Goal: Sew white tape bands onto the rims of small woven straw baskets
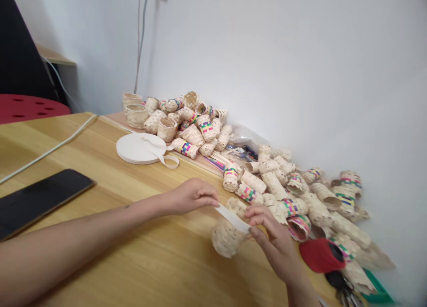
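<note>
A short strip of white ribbon [231, 217] is stretched between my hands, across the upper part of a small woven bamboo basket [227, 241]. My left hand [195, 195] is closed in a pinch on the ribbon's left end. At the other end, my right hand [271, 236] has its thumb pressed on the ribbon, with the fingers beside the basket's rim. The basket is pale and slightly tilted above the wooden table. Whether the right fingers also grip the basket cannot be made out.
A flat roll of white ribbon [140, 147] lies on the table [133, 262], its loose end curling right. Many woven baskets [191, 135] are heaped along the wall, some with coloured bands. A phone [43, 200] and white cable [53, 151] are left; a red object [320, 256] and keys [347, 296] right.
</note>
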Motion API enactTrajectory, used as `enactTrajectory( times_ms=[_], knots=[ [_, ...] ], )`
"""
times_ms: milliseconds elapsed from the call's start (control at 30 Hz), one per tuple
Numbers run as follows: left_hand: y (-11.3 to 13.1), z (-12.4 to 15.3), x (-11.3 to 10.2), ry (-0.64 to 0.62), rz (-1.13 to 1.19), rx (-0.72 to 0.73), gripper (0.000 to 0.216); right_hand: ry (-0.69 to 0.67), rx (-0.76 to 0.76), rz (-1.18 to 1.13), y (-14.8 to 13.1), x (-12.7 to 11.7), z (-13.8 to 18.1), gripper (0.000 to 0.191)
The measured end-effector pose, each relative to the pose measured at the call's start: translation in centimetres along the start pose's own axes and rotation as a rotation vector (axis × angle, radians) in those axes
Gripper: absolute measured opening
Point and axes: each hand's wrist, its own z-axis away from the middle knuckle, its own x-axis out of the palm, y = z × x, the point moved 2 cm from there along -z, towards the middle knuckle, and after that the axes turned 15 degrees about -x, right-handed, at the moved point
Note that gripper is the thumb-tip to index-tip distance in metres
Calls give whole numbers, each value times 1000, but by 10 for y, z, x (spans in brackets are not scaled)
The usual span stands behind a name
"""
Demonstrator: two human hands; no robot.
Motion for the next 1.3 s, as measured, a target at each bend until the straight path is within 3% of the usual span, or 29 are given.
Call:
enactTrajectory(
  times_ms=[500,700,833,1033,1300],
  knots=[
    [0,-4,4,-48,-31,96,27,-89,-32,-160,-12,8,0,9],
    [4,-2,4,72,-124,156,24,-114,-56,-217,-17,12,-1,12],
    [7,-1,5,8,-138,143,19,-118,-91,-215,-19,13,0,10],
    [10,2,14,-44,15,5,21,-113,-87,-185,-19,12,-1,9],
    [7,5,32,64,308,-329,32,-69,-86,-136,-20,11,-2,10]
  ],
)
